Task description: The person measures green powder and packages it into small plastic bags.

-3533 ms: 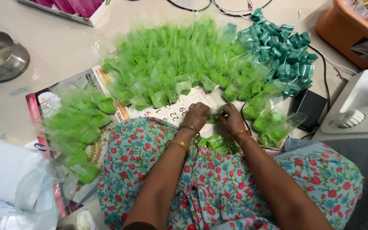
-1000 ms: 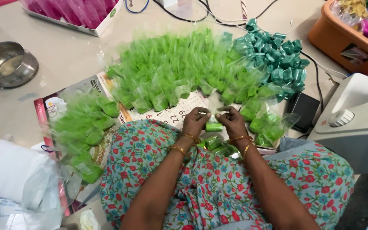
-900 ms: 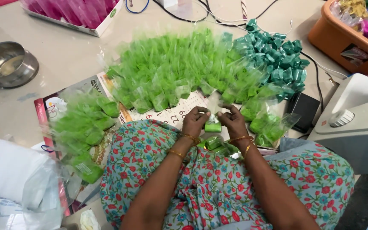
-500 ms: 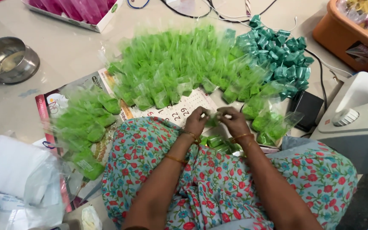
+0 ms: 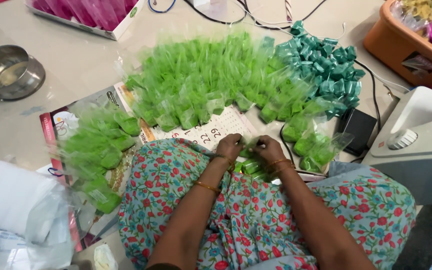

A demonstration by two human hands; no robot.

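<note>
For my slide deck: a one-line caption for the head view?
Both hands, left hand and right hand, pinch a small green packet beside heaped green packets.

Floor (image 5: pixel 76 65): smooth, pale beige, evenly lit, with a soft sheen and no hard shadows. Upper left: a steel bowl (image 5: pixel 7 70) rests directly on the floor. Upper right: an orange plastic tub (image 5: pixel 401 47) stands at the edge of view. Right side: a grey-white machine (image 5: pixel 418 145) sits just beside a small black box (image 5: pixel 358 131). Black cables (image 5: pixel 371 85) trail across the floor. No walls or windows visible.
</note>
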